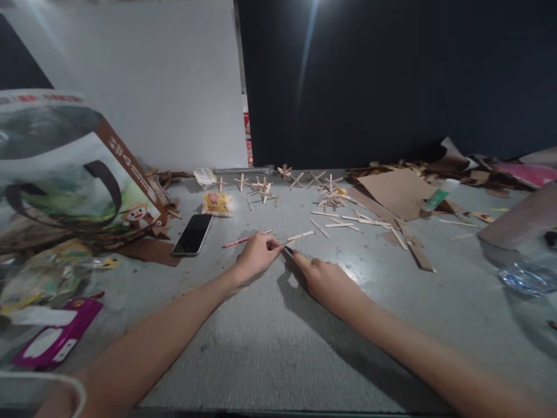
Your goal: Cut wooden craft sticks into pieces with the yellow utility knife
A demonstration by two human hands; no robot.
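Note:
My left hand (257, 255) rests on the grey table (278, 348) with its fingers curled, pinching the near end of a wooden craft stick (300, 236). A red-and-white striped stick (243, 239) lies just behind this hand. My right hand (324, 278) is closed around a thin dark-tipped tool (289, 251), whose tip meets the left fingertips at the stick's end. Several loose wooden sticks (343, 220) and glued stick crosses (261, 186) lie farther back on the table.
A black phone (192, 234) lies left of my hands. A printed shopping bag (65, 168) stands at far left, with a magenta packet (56, 339) near the front. Cardboard pieces (398, 191) and scraps crowd the back right. A clear plastic item (526, 278) sits at right.

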